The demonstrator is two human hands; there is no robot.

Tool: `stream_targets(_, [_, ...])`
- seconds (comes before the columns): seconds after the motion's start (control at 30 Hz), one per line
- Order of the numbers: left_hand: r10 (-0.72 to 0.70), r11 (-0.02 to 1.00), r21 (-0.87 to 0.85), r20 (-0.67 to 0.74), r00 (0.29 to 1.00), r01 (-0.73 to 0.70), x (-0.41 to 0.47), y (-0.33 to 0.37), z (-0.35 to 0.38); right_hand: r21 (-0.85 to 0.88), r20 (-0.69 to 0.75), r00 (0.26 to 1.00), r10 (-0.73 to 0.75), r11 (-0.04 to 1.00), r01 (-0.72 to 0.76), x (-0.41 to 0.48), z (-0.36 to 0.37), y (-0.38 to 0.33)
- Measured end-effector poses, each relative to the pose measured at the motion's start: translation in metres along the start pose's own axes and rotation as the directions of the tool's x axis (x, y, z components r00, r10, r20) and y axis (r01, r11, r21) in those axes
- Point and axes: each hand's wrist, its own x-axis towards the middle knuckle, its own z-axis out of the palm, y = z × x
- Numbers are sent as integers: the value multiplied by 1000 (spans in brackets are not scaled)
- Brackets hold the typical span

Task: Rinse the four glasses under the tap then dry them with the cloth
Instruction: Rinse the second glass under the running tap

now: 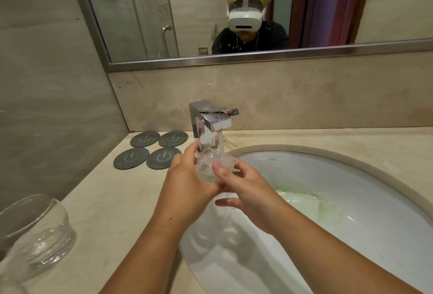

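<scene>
A clear glass (207, 166) is under the running stream from the chrome tap (210, 125), water splashing into its mouth. My left hand (187, 176) grips the glass from the left, fingers curled round its side. My right hand (243, 188) holds it from the right, thumb on the near rim. Another clear glass (39, 230) stands on the counter at the lower left, with the edge of one more at the bottom left corner. No cloth is in view.
Several dark round coasters (152, 150) lie on the beige counter left of the tap. The white oval basin (351, 200) holds flowing greenish water. A mirror (234, 12) on the wall behind reflects a person wearing a headset.
</scene>
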Motion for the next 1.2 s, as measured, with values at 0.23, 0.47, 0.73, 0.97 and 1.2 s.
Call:
stream_targets(0.23, [-15,1000,-3,85,996,15,2,-1,0,54,6,999,-45,998,45,0,-4,-3])
stream_targets(0.47, [-46,982,-167,255,966,90,3,-1,-8,107,32,999,-36,994,32,5,-7,-2])
stream_targets(0.73, [-71,984,-149,197,978,101,-1,1,-7,203,105,994,28,978,-48,3,-5,-4])
stream_targets(0.97, [-63,994,-88,64,996,68,-2,4,-3,21,105,994,17,1000,-19,-3,-3,-4])
stream_targets(1.2, [-6,1000,-30,76,997,9,-1,0,-1,26,71,997,-39,999,37,-4,0,-4])
